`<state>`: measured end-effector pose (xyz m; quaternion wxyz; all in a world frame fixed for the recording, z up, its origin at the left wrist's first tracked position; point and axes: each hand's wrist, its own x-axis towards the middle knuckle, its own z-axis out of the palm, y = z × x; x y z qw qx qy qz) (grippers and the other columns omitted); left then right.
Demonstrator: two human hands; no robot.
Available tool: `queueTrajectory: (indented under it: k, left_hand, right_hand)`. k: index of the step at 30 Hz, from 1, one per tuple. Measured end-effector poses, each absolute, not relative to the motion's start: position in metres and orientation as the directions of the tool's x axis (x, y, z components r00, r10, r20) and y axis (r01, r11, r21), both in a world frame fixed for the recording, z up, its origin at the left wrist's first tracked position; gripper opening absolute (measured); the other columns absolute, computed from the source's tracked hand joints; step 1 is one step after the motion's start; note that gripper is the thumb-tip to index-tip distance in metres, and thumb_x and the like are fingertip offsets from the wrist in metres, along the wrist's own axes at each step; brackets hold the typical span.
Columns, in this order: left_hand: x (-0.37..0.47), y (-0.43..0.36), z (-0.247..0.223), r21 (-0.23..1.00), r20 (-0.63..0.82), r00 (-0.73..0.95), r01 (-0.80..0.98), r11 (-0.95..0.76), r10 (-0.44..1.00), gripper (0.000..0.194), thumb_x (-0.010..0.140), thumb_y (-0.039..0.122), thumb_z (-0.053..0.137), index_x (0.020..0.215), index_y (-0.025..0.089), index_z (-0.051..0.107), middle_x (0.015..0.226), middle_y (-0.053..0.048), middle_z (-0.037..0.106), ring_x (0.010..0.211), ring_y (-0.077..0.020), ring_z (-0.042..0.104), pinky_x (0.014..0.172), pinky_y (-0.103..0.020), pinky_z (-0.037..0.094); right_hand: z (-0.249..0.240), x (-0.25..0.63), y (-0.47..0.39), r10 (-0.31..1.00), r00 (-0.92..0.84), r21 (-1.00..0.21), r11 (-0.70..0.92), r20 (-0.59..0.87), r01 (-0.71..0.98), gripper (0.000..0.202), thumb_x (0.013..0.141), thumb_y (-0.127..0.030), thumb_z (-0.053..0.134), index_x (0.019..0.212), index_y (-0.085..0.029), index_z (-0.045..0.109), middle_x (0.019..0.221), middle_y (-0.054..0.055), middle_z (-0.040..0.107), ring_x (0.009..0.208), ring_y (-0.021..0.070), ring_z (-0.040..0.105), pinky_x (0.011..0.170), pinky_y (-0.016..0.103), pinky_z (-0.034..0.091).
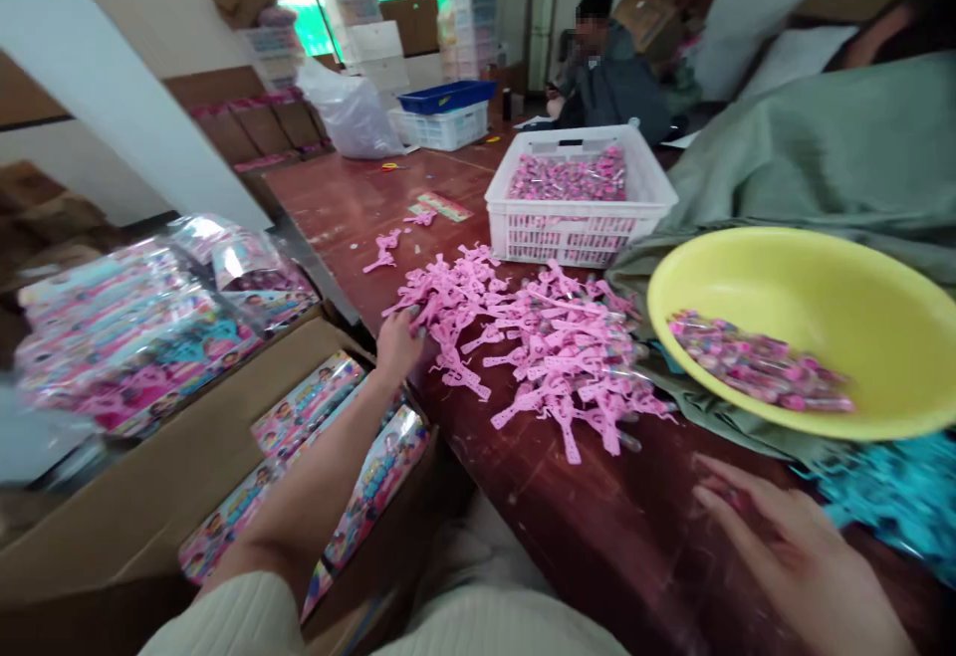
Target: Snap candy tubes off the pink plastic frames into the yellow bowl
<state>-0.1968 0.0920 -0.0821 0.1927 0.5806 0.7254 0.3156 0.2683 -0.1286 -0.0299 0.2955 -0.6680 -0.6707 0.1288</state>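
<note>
My left hand (398, 345) reaches over the table's left edge, its fingers closed at the near-left border of a heap of pink plastic pieces (557, 352). A pink piece appears to be between the fingertips, partly hidden. The pink pieces have flat strap-like arms, and several have clear tubes attached. My right hand (799, 546) is over the table at lower right, thumb and fingers curled together around something small and reddish, blurred. Above it, a yellow basin (881, 328) holds small clear tubes with pink contents (762, 362). Blue plastic pieces (896, 497) lie to its right.
A white crate (579, 233) of similar tubes stands behind the heap. Left of the table, a cardboard box (149, 477) holds printed packs (388, 467), with more wrapped packs (149, 318) beyond. Green cloth (822, 148) lies behind the basin. Another person (616, 79) sits at the far end.
</note>
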Motion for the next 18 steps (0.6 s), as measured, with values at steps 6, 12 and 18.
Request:
queueTrajectory:
  k: [6,12,18]
  left_hand:
    - [-0.118,0.066,-0.045,0.982,0.045,-0.255,0.189,0.004,0.966,0.04,0.081,0.05,0.061,0.109,0.022,0.062,0.107,-0.006,0.069,0.1,-0.0222,0.067,0.089,-0.037,0.056]
    - [-0.009,-0.017,-0.03,0.754,-0.314,0.297,-0.499,0.427,0.902,0.039,0.059,0.036,0.09,0.087,0.025,0.064,0.087,0.001,0.071,0.074,-0.0158,0.067,0.085,-0.042,0.059]
    - [0.027,-0.039,-0.025,0.649,-0.359,0.472,-0.494,0.579,0.805,0.031,0.056,0.03,0.095,0.076,0.021,0.072,0.082,-0.001,0.071,0.079,-0.0156,0.068,0.078,-0.03,0.058]
  right_hand:
    - [-0.022,0.237,-0.134,0.973,0.21,-0.811,-0.046,0.095,0.583,0.03,0.086,-0.048,0.067,0.106,-0.026,0.071,0.11,0.006,0.072,0.098,0.0201,0.07,0.088,0.033,0.06]
    - [-0.014,0.194,-0.116,0.953,0.298,-0.989,0.005,0.048,0.145,0.025,0.084,-0.04,0.073,0.101,-0.023,0.064,0.12,0.008,0.068,0.107,0.019,0.069,0.096,0.035,0.059]
    - [-0.002,0.201,-0.116,0.976,0.215,-0.998,-0.048,-0.039,0.036,0.032,0.087,-0.038,0.071,0.116,-0.026,0.065,0.121,0.005,0.071,0.104,0.016,0.071,0.097,0.032,0.059]
